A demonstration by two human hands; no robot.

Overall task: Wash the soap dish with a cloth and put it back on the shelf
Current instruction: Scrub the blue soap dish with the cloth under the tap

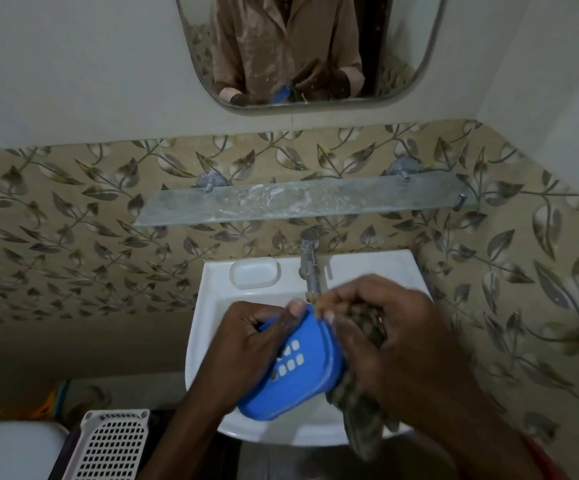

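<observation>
Over the white sink (208,306), my left hand (250,344) grips a blue plastic soap dish (302,379) with square drain holes, tilted on its side. My right hand (395,337) clutches a dark patterned cloth (364,420) against the dish's right edge; the cloth's tail hangs down past the sink front. The tap (310,268) stands just behind my hands. Above it, a glass shelf (298,202) is fixed to the leaf-patterned tiles.
A white moulded soap recess (255,272) sits on the sink's back left. A mirror (309,46) hangs above the shelf. A white perforated basket (115,445) and a white toilet tank (11,448) stand at lower left.
</observation>
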